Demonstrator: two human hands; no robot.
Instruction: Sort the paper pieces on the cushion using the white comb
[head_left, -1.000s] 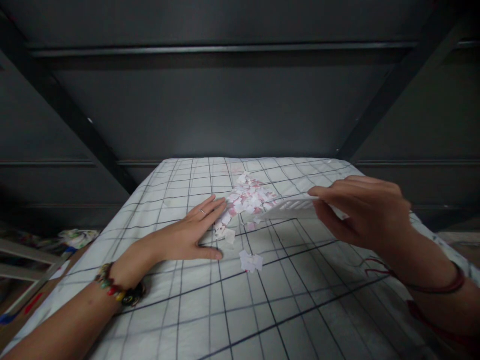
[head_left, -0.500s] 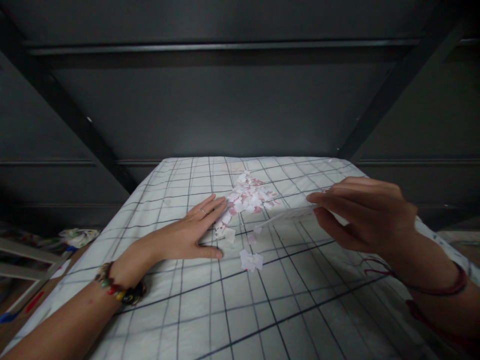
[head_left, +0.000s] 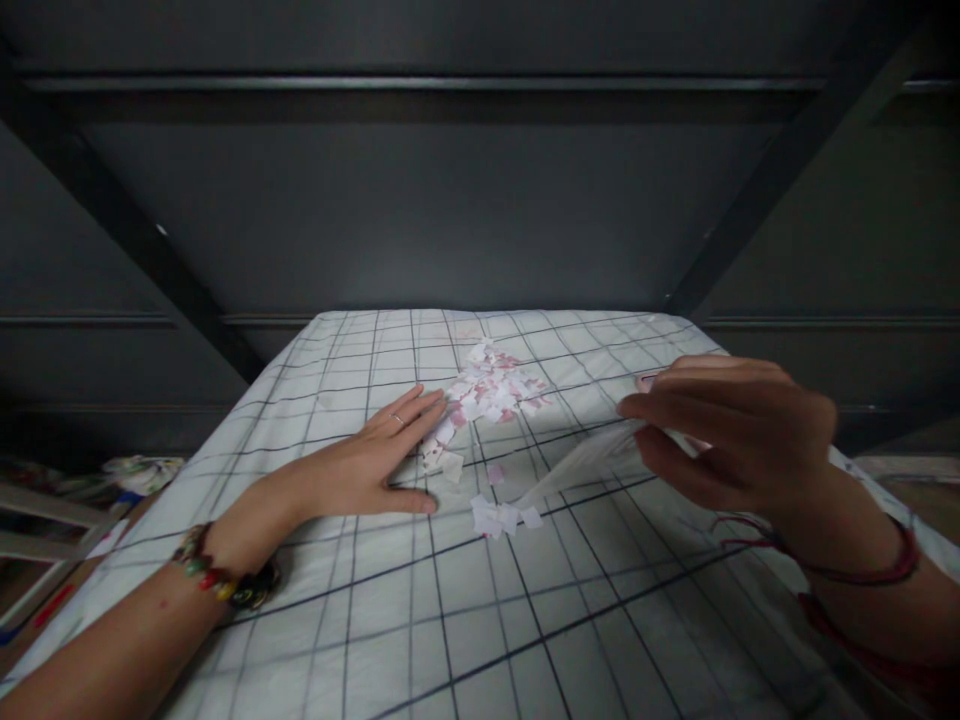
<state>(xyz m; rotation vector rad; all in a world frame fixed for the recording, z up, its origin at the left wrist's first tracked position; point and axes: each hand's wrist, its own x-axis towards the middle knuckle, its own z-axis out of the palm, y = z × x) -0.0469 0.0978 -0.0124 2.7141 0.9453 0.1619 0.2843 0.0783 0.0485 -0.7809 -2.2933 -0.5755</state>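
Observation:
My left hand (head_left: 375, 455) lies flat on the checked cloth with its fingers stretched out and a ring on one. Its fingertips touch the edge of a heap of torn white and pink paper scraps (head_left: 491, 395). Between thumb and fingers, my right hand (head_left: 727, 430) pinches a thin, pale, tapering strip (head_left: 589, 458), blurred and too unclear to name. The strip's lower tip points down-left to a small cluster of paper scraps (head_left: 495, 517) in front of the heap. One pinkish scrap (head_left: 495, 474) lies between heap and cluster.
A white cloth with dark grid lines (head_left: 390, 640) covers the table. Dark panels (head_left: 420, 210) rise behind its far edge. A pale chair-like frame (head_left: 49, 515) stands at lower left, near a bundle of patterned cloth (head_left: 142, 470).
My right hand has tilted the pale strip lower, bringing its tip to the small cluster, where a scrap now lies at the right side. My left hand stays flat. The view has shifted slightly.

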